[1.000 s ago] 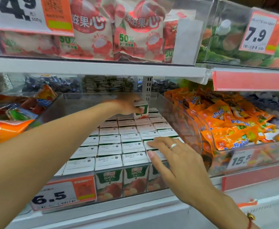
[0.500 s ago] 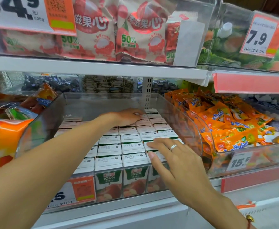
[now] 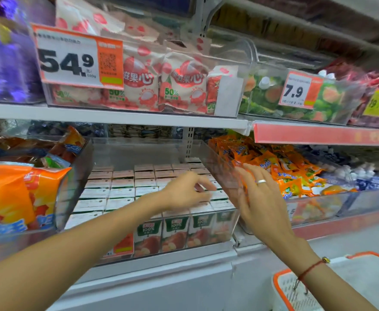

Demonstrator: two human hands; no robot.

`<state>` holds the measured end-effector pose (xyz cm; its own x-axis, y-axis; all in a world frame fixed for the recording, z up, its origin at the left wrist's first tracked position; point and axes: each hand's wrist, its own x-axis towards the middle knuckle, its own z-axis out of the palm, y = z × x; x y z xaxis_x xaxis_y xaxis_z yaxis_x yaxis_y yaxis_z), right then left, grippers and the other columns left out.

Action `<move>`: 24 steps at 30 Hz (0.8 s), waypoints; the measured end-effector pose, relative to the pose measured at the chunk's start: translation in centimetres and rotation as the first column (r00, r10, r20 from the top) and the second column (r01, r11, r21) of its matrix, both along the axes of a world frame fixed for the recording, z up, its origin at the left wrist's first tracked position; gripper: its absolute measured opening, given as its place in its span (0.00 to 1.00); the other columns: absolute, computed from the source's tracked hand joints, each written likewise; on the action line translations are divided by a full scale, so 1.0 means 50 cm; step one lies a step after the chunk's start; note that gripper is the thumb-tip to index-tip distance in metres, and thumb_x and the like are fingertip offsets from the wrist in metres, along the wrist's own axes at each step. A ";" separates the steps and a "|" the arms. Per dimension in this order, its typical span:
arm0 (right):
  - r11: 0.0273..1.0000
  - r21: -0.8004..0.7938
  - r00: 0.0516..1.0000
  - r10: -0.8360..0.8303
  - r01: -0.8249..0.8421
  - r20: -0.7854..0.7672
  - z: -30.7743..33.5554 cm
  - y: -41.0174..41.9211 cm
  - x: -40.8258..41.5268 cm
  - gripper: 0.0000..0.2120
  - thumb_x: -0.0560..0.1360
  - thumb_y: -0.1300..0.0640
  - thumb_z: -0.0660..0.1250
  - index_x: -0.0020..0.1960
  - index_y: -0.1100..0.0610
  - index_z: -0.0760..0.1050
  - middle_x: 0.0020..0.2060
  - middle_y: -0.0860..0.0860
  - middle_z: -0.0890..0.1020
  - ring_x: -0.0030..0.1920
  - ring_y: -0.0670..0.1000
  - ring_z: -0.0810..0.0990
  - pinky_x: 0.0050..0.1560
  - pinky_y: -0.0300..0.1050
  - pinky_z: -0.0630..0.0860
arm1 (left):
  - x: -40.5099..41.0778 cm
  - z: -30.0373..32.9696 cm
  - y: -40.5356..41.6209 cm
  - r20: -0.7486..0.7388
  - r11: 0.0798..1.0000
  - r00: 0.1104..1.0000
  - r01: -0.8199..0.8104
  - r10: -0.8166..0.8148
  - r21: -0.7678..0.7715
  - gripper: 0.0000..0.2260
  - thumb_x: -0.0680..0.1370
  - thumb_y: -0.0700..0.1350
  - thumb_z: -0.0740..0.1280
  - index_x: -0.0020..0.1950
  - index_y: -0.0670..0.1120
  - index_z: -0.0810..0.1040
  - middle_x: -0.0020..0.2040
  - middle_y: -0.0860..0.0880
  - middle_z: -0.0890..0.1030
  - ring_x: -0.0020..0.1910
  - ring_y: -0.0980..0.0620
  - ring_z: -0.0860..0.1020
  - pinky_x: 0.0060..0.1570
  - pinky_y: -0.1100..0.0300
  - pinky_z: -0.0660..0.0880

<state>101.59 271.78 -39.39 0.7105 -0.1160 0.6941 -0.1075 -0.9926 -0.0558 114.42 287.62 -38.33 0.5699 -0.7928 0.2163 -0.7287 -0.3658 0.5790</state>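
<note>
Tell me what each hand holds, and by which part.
Nothing is held. The left hand hangs with loosely curled fingers over the juice cartons; the right hand is open, fingers straight, by the side wall of the clear bin.

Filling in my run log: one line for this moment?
left hand over juice cartons, loosely curled | right hand open by clear bin wall

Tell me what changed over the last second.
The left hand set a carton down at the back of the bin, then drew back toward the front, apparently empty. The right hand lifted off the front cartons and moved right, over the bin's wall. The cartons stayed in their rows.
</note>
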 end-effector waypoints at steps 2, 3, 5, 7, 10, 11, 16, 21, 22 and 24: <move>0.997 0.056 0.996 -0.058 0.062 -0.063 -0.004 -0.002 -0.012 0.23 0.78 0.62 0.64 0.72 0.62 0.67 0.69 0.58 0.71 0.69 0.59 0.69 0.69 0.52 0.66 | -0.030 -0.006 -0.002 -0.001 0.997 0.998 0.068 -0.068 0.027 0.12 0.78 0.48 0.67 0.60 0.48 0.82 0.59 0.51 0.82 0.56 0.55 0.79 0.60 0.52 0.75; 0.992 0.104 0.993 -0.064 0.075 -0.101 -0.009 -0.002 -0.017 0.24 0.80 0.59 0.62 0.74 0.60 0.63 0.72 0.56 0.68 0.70 0.57 0.67 0.69 0.50 0.66 | -0.036 -0.005 -0.004 0.040 0.996 0.996 0.078 -0.080 0.054 0.12 0.79 0.49 0.67 0.60 0.48 0.82 0.59 0.51 0.82 0.57 0.55 0.78 0.60 0.53 0.74; 0.972 0.222 0.988 -0.041 0.074 -0.150 -0.019 0.001 -0.020 0.24 0.81 0.57 0.57 0.76 0.57 0.57 0.75 0.53 0.63 0.70 0.55 0.68 0.65 0.50 0.70 | -0.040 0.005 -0.007 0.120 0.989 0.989 0.068 -0.084 0.128 0.13 0.79 0.53 0.66 0.61 0.50 0.82 0.60 0.52 0.80 0.59 0.55 0.77 0.59 0.53 0.74; 0.964 0.257 0.984 -0.031 0.075 -0.174 -0.027 0.003 -0.020 0.24 0.82 0.55 0.54 0.77 0.56 0.56 0.77 0.52 0.57 0.69 0.56 0.69 0.62 0.51 0.72 | -0.041 0.023 -0.012 0.195 0.971 0.976 0.049 -0.096 0.233 0.14 0.79 0.55 0.66 0.61 0.53 0.81 0.60 0.53 0.80 0.59 0.53 0.77 0.57 0.52 0.75; 0.967 0.240 0.986 -0.044 0.081 -0.159 -0.047 0.001 -0.017 0.23 0.83 0.53 0.51 0.77 0.54 0.57 0.78 0.51 0.54 0.69 0.55 0.69 0.62 0.49 0.70 | -0.035 0.050 -0.027 0.299 0.921 0.943 0.018 -0.145 0.389 0.16 0.77 0.57 0.68 0.62 0.52 0.79 0.59 0.52 0.80 0.57 0.50 0.78 0.52 0.53 0.75; 0.971 0.221 0.986 -0.054 0.088 -0.157 -0.055 -0.002 -0.017 0.22 0.83 0.52 0.50 0.77 0.54 0.57 0.78 0.51 0.53 0.68 0.55 0.70 0.62 0.49 0.70 | -0.034 0.058 -0.032 0.303 0.905 0.939 0.019 -0.163 0.426 0.17 0.77 0.56 0.69 0.62 0.51 0.79 0.59 0.51 0.80 0.56 0.50 0.78 0.50 0.54 0.74; 0.981 0.181 0.994 -0.049 0.066 -0.097 -0.081 -0.012 -0.014 0.21 0.83 0.52 0.49 0.74 0.54 0.63 0.78 0.52 0.56 0.63 0.56 0.74 0.59 0.50 0.72 | -0.034 0.078 -0.064 0.325 0.850 0.921 0.012 -0.215 0.526 0.14 0.76 0.55 0.70 0.53 0.46 0.81 0.52 0.48 0.82 0.44 0.48 0.75 0.39 0.56 0.68; 0.981 0.190 0.998 -0.017 0.028 -0.057 -0.084 -0.015 -0.012 0.20 0.83 0.53 0.51 0.74 0.56 0.64 0.77 0.53 0.59 0.65 0.56 0.72 0.60 0.51 0.71 | -0.038 0.084 -0.087 0.334 0.787 0.914 -0.029 -0.229 0.616 0.18 0.78 0.57 0.66 0.35 0.47 0.75 0.38 0.40 0.78 0.38 0.41 0.71 0.34 0.55 0.65; 0.979 0.202 0.999 -0.009 0.019 -0.051 -0.083 -0.015 -0.013 0.20 0.83 0.53 0.51 0.73 0.56 0.65 0.77 0.53 0.59 0.65 0.55 0.73 0.60 0.50 0.71 | -0.037 0.082 -0.086 0.335 0.781 0.915 -0.035 -0.227 0.624 0.18 0.79 0.58 0.65 0.38 0.44 0.78 0.38 0.41 0.77 0.37 0.43 0.70 0.34 0.56 0.64; 0.970 0.241 0.999 0.018 -0.009 -0.034 -0.080 -0.016 -0.017 0.19 0.83 0.53 0.53 0.72 0.55 0.66 0.77 0.52 0.59 0.61 0.55 0.75 0.57 0.50 0.73 | -0.034 0.076 -0.079 0.350 0.794 0.910 -0.040 -0.221 0.607 0.18 0.79 0.58 0.63 0.44 0.44 0.79 0.41 0.43 0.75 0.38 0.45 0.68 0.35 0.56 0.63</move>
